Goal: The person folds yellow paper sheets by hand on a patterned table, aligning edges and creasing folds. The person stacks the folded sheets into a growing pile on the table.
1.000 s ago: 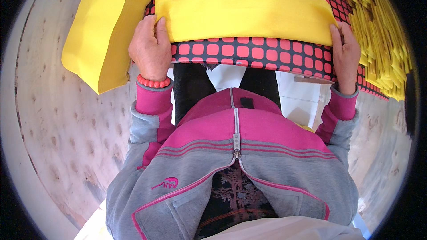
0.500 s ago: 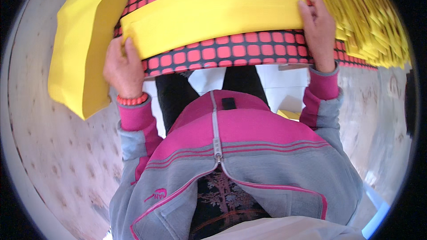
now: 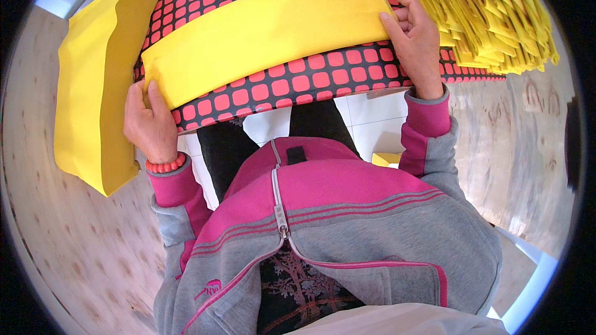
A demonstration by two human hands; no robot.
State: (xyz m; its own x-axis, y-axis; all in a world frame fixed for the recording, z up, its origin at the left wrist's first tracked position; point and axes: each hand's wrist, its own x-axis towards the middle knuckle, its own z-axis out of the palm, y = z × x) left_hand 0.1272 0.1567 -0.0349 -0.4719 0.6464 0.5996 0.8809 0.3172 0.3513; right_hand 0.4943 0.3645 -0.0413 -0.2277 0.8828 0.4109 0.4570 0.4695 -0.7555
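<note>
A long flat yellow strip (image 3: 267, 34), looking like folded paper, lies across the red-and-black checked tabletop (image 3: 298, 84). My left hand (image 3: 149, 121) pinches its left end at the near corner, with the thumb on top. At the other end, my right hand (image 3: 415, 37) holds the edge between thumb and curled fingers, the index finger stretched out beyond. To the left stands a thick stack of yellow sheets (image 3: 99, 80), beside my left hand. A heap of folded yellow strips (image 3: 490, 18) lies at the right, just past my right hand.
Pale wooden boards (image 3: 74, 229) extend at the left, and a similar wooden surface (image 3: 503, 124) at the right. A small yellow piece (image 3: 386, 159) lies lower down, near my right forearm. White floor tiles (image 3: 366, 111) show below the table's near edge.
The whole view has shifted, so both hands, the strip and the stacks sit further left. Both hands stay at the strip's ends; the right index finger is now more stretched out.
</note>
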